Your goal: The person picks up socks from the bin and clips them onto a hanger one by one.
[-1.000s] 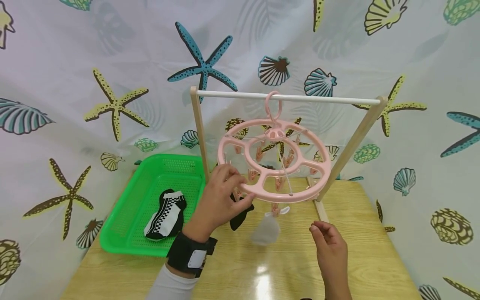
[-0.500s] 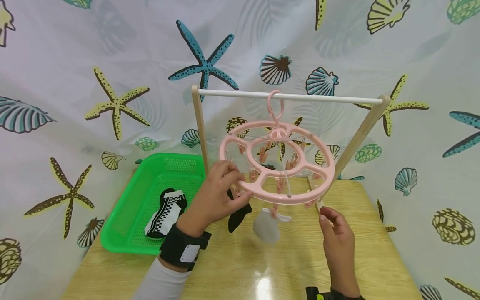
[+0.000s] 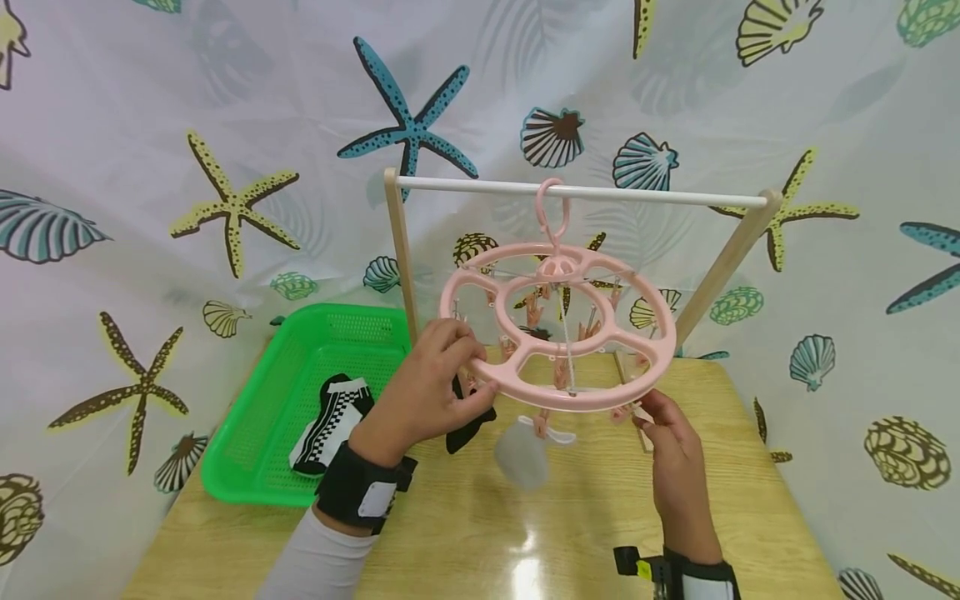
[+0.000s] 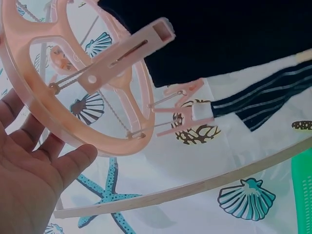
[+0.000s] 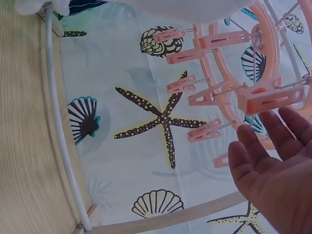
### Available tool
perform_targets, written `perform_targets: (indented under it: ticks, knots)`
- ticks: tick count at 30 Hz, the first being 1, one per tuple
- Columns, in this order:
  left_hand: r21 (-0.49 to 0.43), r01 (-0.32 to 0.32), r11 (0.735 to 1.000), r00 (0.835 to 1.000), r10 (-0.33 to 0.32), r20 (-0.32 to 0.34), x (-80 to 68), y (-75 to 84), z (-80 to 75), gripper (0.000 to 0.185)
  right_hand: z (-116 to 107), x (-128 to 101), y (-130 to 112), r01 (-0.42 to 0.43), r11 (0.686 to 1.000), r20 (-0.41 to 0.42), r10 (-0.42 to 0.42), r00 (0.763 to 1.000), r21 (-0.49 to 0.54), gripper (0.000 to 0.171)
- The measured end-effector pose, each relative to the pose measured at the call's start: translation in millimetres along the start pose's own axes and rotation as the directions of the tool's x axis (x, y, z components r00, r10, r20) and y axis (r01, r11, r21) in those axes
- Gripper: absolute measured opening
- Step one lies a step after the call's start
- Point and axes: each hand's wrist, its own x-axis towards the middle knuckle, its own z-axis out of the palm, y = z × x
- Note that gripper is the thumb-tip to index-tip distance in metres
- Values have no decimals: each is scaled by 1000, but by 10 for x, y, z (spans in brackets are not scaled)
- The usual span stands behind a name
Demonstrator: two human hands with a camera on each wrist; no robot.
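A round pink clip hanger (image 3: 551, 398) hangs by its hook from a white rod (image 3: 660, 196). My left hand (image 3: 431, 387) grips its front-left rim, thumb on one side and fingers on the other. Beneath that hand hangs a black sock (image 3: 471, 429) from a clip; a pale grey sock (image 3: 522, 457) is clipped at the front. In the left wrist view, a dark sock (image 4: 219, 44) and a striped sock (image 4: 273, 92) hang from clips. My right hand (image 3: 678, 471) is at the front-right rim, its fingers loosely extended beside a pink clothespin (image 5: 270, 99), holding nothing visible.
To the left, a green basket (image 3: 258, 495) holds black-and-white checked socks (image 3: 330, 429). Wooden posts (image 3: 723, 267) carry the rod on both sides. A wooden table (image 3: 450, 542) lies below, against a curtain printed with starfish and shells.
My right hand has moved up to the hanger's right rim. The hanger has turned slightly, its clips and the hanging socks shifting a little. My left hand keeps its grip.
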Motion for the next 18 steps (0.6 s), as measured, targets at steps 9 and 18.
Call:
perform_targets:
  ticks: [9,18]
  knots:
    - [6,19,1000,999,-19,39,25,-25,-19,23,53,202,44,99,977,215,-140,967,190,43]
    - [-2,29,1000,998,-29,53,16,-25,-9,22,80,131,72,23,994,225,-47,973,106,27]
